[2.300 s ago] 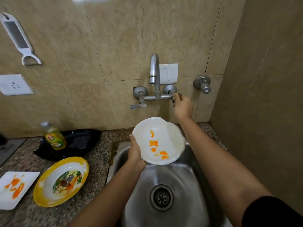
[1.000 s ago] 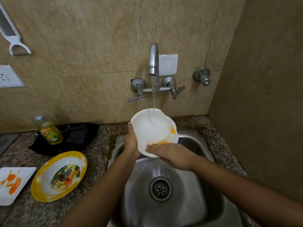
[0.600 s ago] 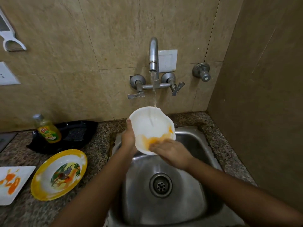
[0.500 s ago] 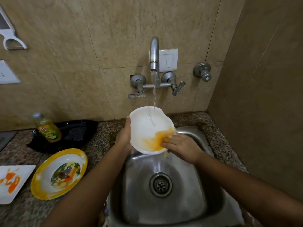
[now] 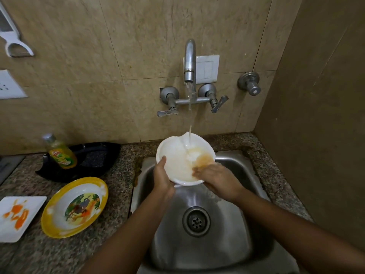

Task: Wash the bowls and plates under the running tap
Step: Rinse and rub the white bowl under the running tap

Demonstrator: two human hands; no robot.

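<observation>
White bowl (image 5: 180,165) sat mid-frame under the tap's (image 5: 190,62) stream, left hand (image 5: 162,179) clamping its rim, right hand's (image 5: 215,179) fingers flat, rubbing orange residue. Lower left, yellow plate (image 5: 75,207) and square plate (image 5: 18,217) waited unwashed on the desk (image 5: 29,254).

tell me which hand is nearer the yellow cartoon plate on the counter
Left. The left hand grips the round white bowl at its left rim, on the side of the yellow cartoon plate. The right hand rubs the bowl's far side.
</observation>
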